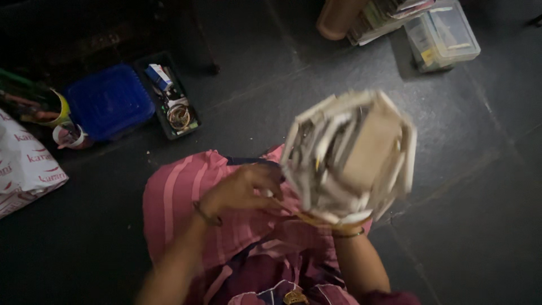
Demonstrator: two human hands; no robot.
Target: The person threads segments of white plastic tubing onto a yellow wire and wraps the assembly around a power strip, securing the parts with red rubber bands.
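Observation:
A round basket-like object woven from rolled paper strips (350, 155) is held up above my lap, its cardboard bottom facing the camera. My right hand (327, 220) is under it and mostly hidden, gripping its lower edge. My left hand (243, 189) is at the object's left side, fingers pinched on a thin stick or strip that touches its rim. Pink striped cloth (180, 197) covers my lap beneath both hands.
On the dark tiled floor lie a blue lidded box (107, 101), a black tray of small items (172, 99), a yellow-rimmed cup of sticks (53, 110), a white printed bag (25, 164), and a clear plastic box (443, 34) beside stacked papers (384, 17).

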